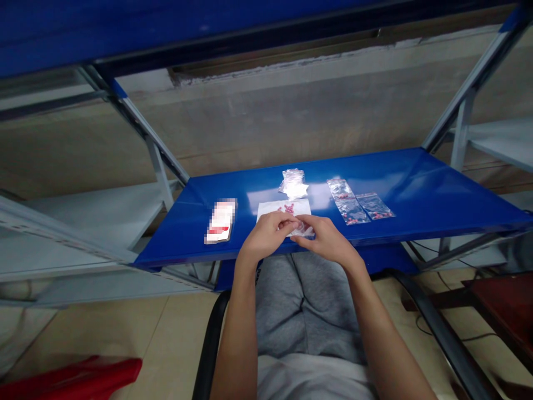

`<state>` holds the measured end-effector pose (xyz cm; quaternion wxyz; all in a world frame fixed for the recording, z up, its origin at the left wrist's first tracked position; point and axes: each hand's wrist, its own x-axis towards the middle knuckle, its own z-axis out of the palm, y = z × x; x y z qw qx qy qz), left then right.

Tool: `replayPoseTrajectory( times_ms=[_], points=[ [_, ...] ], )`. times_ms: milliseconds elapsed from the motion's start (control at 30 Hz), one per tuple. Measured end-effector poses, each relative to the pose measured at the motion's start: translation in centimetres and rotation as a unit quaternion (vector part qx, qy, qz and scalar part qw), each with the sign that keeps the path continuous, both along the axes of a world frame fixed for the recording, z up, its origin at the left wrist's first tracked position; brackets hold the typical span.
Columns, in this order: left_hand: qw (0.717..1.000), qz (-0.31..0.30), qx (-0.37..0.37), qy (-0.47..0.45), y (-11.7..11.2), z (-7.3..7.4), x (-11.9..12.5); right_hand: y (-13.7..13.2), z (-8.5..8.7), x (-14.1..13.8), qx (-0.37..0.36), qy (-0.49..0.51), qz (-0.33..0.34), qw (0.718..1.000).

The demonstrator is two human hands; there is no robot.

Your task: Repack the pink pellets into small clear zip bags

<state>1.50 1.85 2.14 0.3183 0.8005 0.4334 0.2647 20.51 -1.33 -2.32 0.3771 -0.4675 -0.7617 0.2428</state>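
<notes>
My left hand (270, 232) and my right hand (321, 234) meet over a white sheet of paper (266, 209) near the table's front edge. Small red bead-like pieces (287, 209) lie on the sheet just beyond my fingers. The fingers of my left hand are pinched together; what they hold, if anything, is hidden. Between thumb and fingers of my right hand shows a small clear plastic bag (306, 229), partly covered. Behind the paper lies a stack of clear zip bags (293, 182).
To the right, several clear bags with red pieces (350, 208) lie flat on the blue table (412, 183). A phone (220, 221) with a blurred screen rests at the left. Metal posts (156, 150) flank the table, and a blue shelf (250, 28) hangs above.
</notes>
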Motion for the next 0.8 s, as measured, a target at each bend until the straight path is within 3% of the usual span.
replayPoseTrajectory(
  times_ms=[133,300,433,533,800],
  points=[
    [1.0,0.009,-0.006,-0.019,1.2,-0.6,-1.2,0.0,-0.3,0.2,-0.003,-0.005,-0.015,1.0],
    [0.988,0.141,-0.019,0.067,2.2,-2.7,-1.8,0.0,-0.2,0.5,-0.014,-0.01,-0.032,0.999],
    [0.968,0.23,-0.013,0.103,2.5,-4.3,-0.5,0.0,0.1,0.7,-0.023,-0.013,-0.028,0.999],
    [0.953,0.279,-0.023,0.12,2.8,-4.6,0.4,0.0,0.1,0.8,-0.025,-0.02,-0.029,0.999],
    [0.957,0.265,-0.008,0.117,2.9,-4.1,-0.1,0.1,-0.4,1.0,-0.028,-0.03,-0.046,0.998]
  ],
)
